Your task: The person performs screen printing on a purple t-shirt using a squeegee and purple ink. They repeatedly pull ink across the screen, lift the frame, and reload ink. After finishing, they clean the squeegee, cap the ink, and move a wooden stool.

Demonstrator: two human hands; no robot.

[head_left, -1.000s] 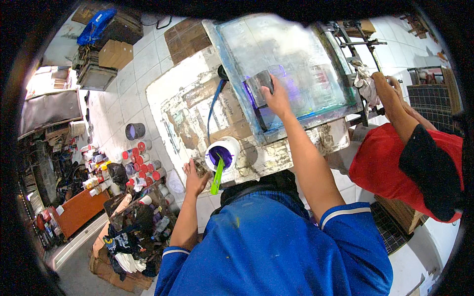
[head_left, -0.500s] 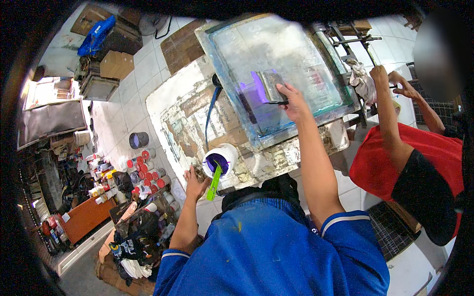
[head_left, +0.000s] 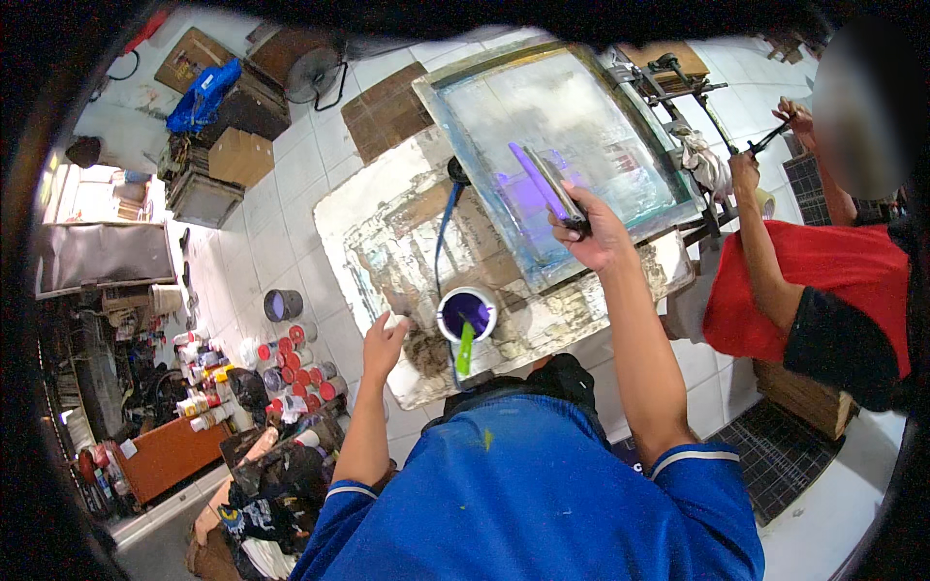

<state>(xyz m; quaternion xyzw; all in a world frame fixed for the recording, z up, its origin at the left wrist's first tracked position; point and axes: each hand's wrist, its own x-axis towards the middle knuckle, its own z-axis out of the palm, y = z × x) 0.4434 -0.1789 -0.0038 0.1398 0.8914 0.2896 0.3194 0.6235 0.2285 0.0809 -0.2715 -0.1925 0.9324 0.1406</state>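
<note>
My right hand (head_left: 599,232) is closed round the dark end of a squeegee (head_left: 550,186), whose long edge is coated in purple ink. It is over the near part of a framed printing screen (head_left: 581,107), where purple ink (head_left: 523,194) is smeared on the mesh. My left hand (head_left: 385,347) is at the worktable's left edge with its fingers bent and apart. A small white patch shows at its fingertips; whether it touches them I cannot tell. To its right stands a white tub (head_left: 489,334) of purple ink, with a bright green stick (head_left: 466,351) leaning in it.
The paint-crusted worktable (head_left: 339,218) carries the screen and tub; a blue cord (head_left: 446,232) crosses it. A co-worker in a red top (head_left: 775,281) handles a dark tool at right. Several red-lidded jars (head_left: 291,358) and a dark bucket (head_left: 283,305) stand on the floor at left.
The squeegee has turned in my right hand, its inked edge now showing lengthwise. My left hand has lifted from beside the tub and is farther from it. The view has shifted slightly.
</note>
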